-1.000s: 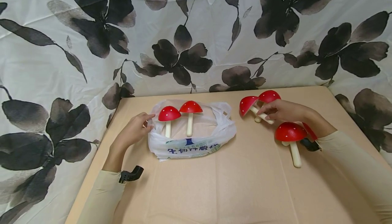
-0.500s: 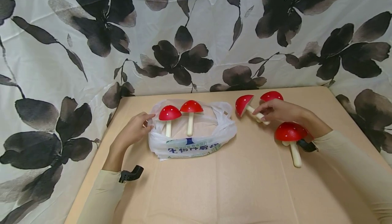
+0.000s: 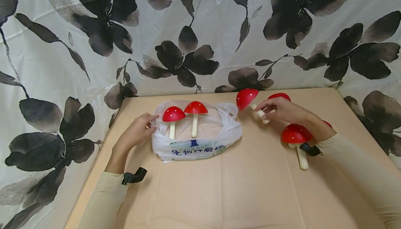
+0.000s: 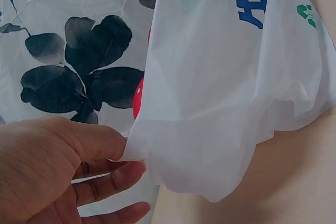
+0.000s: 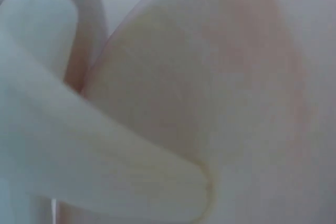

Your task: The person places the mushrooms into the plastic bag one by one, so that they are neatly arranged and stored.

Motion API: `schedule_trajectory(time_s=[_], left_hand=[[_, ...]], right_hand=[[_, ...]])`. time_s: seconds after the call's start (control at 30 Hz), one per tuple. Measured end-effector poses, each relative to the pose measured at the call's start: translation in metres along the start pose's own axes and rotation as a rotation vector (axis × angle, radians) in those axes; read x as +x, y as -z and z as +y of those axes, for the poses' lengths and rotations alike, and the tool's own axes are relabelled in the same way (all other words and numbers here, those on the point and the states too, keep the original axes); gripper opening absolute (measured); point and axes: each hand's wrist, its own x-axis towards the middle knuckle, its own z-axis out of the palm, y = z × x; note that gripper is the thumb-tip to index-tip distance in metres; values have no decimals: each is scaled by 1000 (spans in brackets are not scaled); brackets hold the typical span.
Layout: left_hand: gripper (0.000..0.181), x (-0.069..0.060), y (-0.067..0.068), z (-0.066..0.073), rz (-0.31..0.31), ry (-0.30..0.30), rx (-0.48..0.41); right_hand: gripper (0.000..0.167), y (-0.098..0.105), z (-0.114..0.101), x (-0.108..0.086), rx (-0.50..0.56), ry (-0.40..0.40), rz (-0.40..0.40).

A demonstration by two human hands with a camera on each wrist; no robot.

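Observation:
My left hand (image 3: 136,130) pinches the left edge of a white plastic bag (image 3: 191,151) between thumb and forefinger; the left wrist view shows the bag's thin rim (image 4: 137,141) there. Two red toy mushrooms with white dots, a left one (image 3: 173,114) and a right one (image 3: 195,108), stand in the bag's mouth. My right hand (image 3: 283,110) holds another toy mushroom (image 3: 246,99) by its cream stem, cap tilted up and left, right of the bag. In the right wrist view a blurred pale stem (image 5: 121,166) and what looks like a cap's underside (image 5: 236,77) fill the frame.
Behind the right hand lies a partly hidden mushroom (image 3: 280,96). Nearer stands another mushroom (image 3: 296,134), beside the black wrist camera (image 3: 310,149); a red cap edge shows behind the right wrist. A floral cloth (image 3: 238,30) hangs behind the beige table (image 3: 194,194).
My right hand has moved slightly left with its mushroom, drawing it away from the one behind and raising its cap. The left hand keeps its place at the bag's edge.

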Motion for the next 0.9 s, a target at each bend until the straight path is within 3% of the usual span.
schedule_trajectory(time_s=[0.23, 0.63, 0.9], left_hand=[[43, 0, 0, -1, -3, -10, -1], [44, -1, 3, -1, -13, -8, 0], [43, -4, 6, -3, -21, -23, 6]], right_hand=[[38, -4, -14, 1, 12, 12, 40], [40, -21, -48, 4, 70, 17, 42], [43, -37, -69, 15, 166, 4, -2]])
